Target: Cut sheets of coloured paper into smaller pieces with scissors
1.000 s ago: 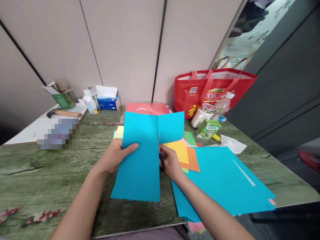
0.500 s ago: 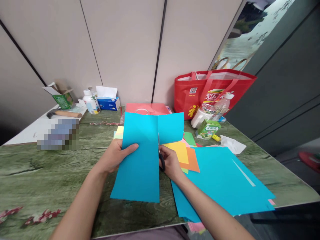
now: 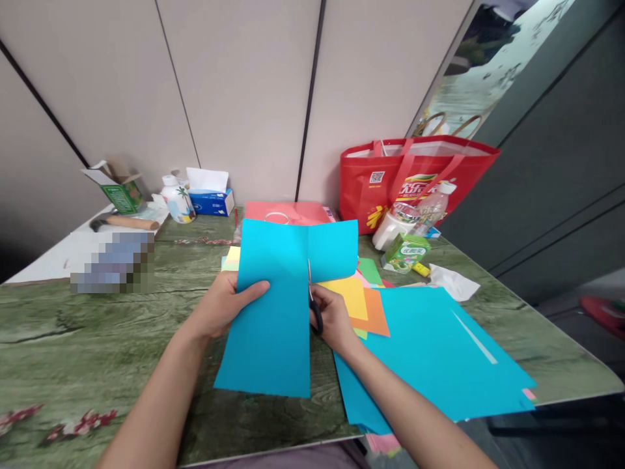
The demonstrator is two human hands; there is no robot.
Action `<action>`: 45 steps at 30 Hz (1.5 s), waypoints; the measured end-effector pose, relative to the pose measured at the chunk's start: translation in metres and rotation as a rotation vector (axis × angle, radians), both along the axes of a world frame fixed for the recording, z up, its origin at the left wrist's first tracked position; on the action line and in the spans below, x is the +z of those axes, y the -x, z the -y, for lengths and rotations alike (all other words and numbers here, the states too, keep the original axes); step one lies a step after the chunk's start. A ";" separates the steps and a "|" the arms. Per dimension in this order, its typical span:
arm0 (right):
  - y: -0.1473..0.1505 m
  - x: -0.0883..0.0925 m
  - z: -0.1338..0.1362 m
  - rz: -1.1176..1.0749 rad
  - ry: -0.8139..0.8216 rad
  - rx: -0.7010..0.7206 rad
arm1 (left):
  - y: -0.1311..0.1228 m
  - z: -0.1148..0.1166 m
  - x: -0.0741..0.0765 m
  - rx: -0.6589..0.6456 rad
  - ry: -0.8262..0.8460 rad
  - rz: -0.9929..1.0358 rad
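Observation:
A blue sheet of paper (image 3: 273, 326) is held up above the table, gripped at its left edge by my left hand (image 3: 227, 303) with the thumb across the front. My right hand (image 3: 333, 319) is closed around black-handled scissors (image 3: 315, 314). Their blades sit at a cut running up the middle of the sheet. To the right of the cut, the upper part of the sheet (image 3: 334, 251) bends back, still joined at the top. Behind my right hand lie yellow (image 3: 347, 296) and orange paper (image 3: 378, 316).
Blue sheets (image 3: 430, 365) lie stacked at the right, over the table's front edge. Behind them stand a green drink carton (image 3: 406, 253), a clear bottle (image 3: 437, 203) and a red bag (image 3: 371, 189). A tissue box (image 3: 212, 202), white bottle (image 3: 178, 198) and hammer (image 3: 129, 223) are at the back left.
Almost nothing differs. The blue sheet has shifted very slightly left, and both hands keep their hold.

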State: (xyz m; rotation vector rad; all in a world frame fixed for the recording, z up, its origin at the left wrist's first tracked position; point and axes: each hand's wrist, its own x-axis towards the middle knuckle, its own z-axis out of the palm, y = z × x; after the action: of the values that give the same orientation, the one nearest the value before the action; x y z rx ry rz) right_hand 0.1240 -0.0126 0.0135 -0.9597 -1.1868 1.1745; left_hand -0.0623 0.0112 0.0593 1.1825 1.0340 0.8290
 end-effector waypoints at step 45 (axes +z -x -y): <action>0.000 -0.008 -0.002 0.011 -0.086 0.103 | -0.001 -0.003 0.001 0.069 0.059 0.103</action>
State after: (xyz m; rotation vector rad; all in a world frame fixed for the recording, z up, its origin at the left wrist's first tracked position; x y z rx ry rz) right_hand 0.1237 -0.0109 0.0059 -0.8498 -1.2981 1.1900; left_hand -0.0615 0.0145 0.0599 1.0485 1.0126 0.8987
